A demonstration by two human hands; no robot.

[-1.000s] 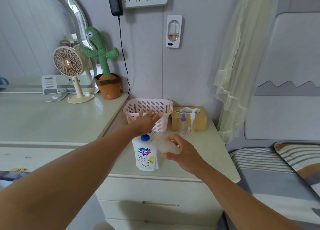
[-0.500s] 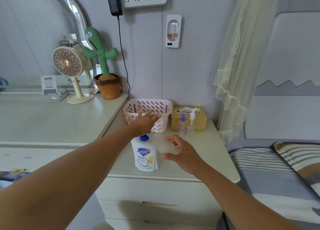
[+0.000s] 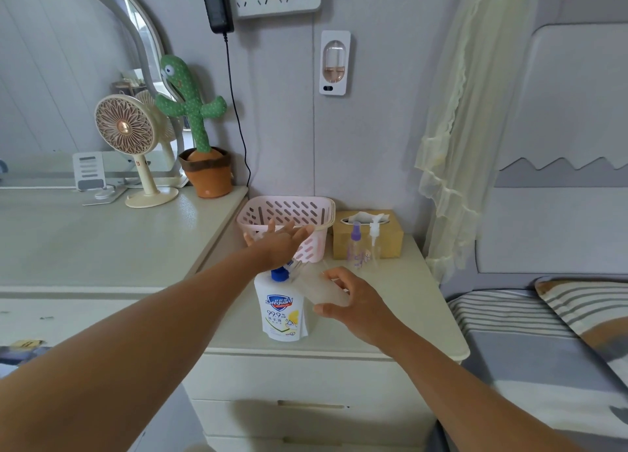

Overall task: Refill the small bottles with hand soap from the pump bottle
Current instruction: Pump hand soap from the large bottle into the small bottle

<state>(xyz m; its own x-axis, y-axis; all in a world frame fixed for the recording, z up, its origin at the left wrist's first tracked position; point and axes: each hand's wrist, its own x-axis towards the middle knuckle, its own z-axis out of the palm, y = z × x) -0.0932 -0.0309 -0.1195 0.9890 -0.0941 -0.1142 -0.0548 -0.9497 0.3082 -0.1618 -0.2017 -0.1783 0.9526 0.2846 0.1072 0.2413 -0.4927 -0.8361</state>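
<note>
A white hand soap pump bottle (image 3: pixel 281 310) with a blue collar stands on the low cabinet (image 3: pixel 401 302). My left hand (image 3: pixel 277 244) lies flat on its pump head, palm down, fingers spread. My right hand (image 3: pixel 356 302) holds a small translucent bottle (image 3: pixel 321 286) tilted, its mouth close to the pump nozzle. The nozzle tip is mostly hidden under my left hand. Two more small bottles stand behind: one with a purple spray cap (image 3: pixel 355 247), one clear with a white pump (image 3: pixel 373 244).
A pink slotted basket (image 3: pixel 289 210) sits behind the soap bottle, a tan tissue box (image 3: pixel 390 237) to its right. On the higher dresser at left stand a fan (image 3: pixel 131 145) and a cactus toy (image 3: pixel 198 128). A bed (image 3: pixel 543 349) lies to the right.
Almost nothing has moved. Both hands keep their places: the left on the pump head, the right holding the small bottle at the nozzle.
</note>
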